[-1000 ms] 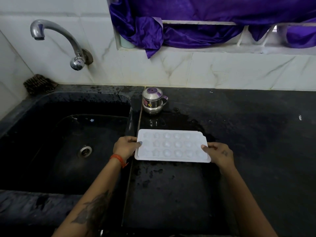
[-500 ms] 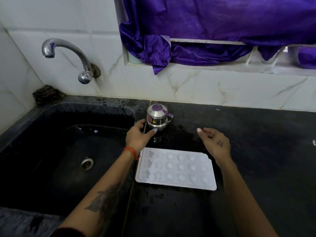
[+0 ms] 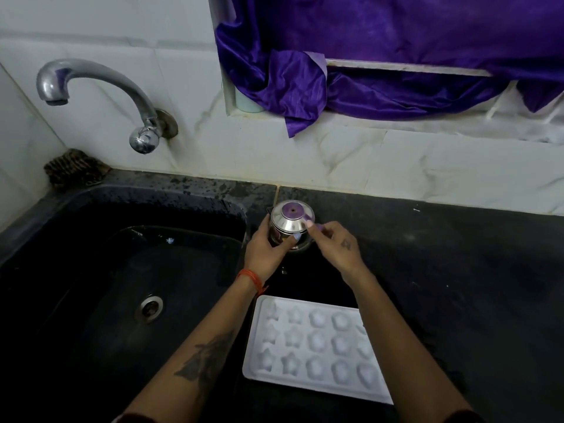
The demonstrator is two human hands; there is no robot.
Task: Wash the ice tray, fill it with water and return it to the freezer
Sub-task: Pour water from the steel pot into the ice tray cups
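You have let go of the ice tray (image 3: 314, 346), which now lies on the worktop (image 3: 457, 270) beside the sink (image 3: 122, 209), and your left hand (image 3: 265, 254) grasps the steel pot (image 3: 290, 227) while your right hand (image 3: 335, 245) seems to pinch its handle, probably for filling.

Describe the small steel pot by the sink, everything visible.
The small steel pot is a shiny, rounded metal container with a domed lid topped by a purple disc, and a purple handle on its right side. It stands upright on the black counter, just right of the sink edge, near the wall. The left hand grips its body; the right hand pinches the handle. Lid on; contents unseen.
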